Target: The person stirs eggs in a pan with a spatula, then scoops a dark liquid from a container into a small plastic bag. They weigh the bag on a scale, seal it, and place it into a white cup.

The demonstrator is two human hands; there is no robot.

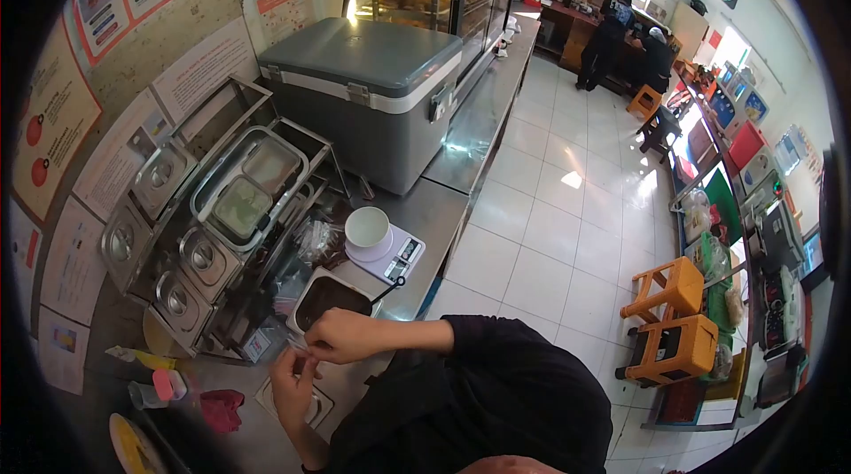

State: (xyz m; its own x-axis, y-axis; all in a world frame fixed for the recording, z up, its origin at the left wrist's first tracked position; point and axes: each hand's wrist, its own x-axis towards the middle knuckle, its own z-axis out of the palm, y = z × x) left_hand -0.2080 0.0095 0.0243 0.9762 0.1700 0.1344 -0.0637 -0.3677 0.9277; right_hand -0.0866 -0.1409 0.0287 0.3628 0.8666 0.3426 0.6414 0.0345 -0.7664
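Observation:
My right hand (344, 336) reaches across the counter, its fingers pinched together. My left hand (291, 383) meets it from below, fingers bent and closed. Between the fingertips is a small piece of clear plastic (298, 343), perhaps a bag; its shape is mostly hidden. Right behind my hands sits a rectangular steel pan (330, 290) with dark contents and a black-handled ladle (388, 289) leaning over its rim. Under my left wrist a steel lid (320, 407) lies on the counter. A white bowl (368, 227) stands on a white kitchen scale (401, 254) beyond the pan.
A tiered rack (330, 152) of lidded steel pans stands left, near a grey cooler box (359, 111). A pink cloth (222, 409) and pink-lidded container (168, 384) lie at lower left. Orange stools (678, 350) stand across the aisle; two people (606, 40) are far back.

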